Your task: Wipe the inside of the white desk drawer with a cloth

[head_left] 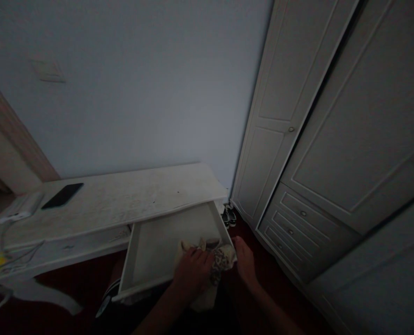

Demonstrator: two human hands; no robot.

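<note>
A bundle of beige cloth [223, 257] with a dark leopard-like pattern lies across the front right of a pulled-out white drawer [158, 249], part of it hanging down over the drawer's front. My left hand [194, 267] rests over the bundle with its fingers curled into the fabric. At the drawer's right front corner, my right hand [243, 256] is closed by the cloth's end; its fingertips are partly hidden, and it seems to hold the edge of the fabric. Dim light blurs the folds.
The drawer belongs to a worn white desk [151, 188] against the wall. On its left lie a dark phone [63, 195] and a white power strip [21, 207] with cables. Shoes [228, 216] stand on the red floor beside a white wardrobe [273, 153] at right.
</note>
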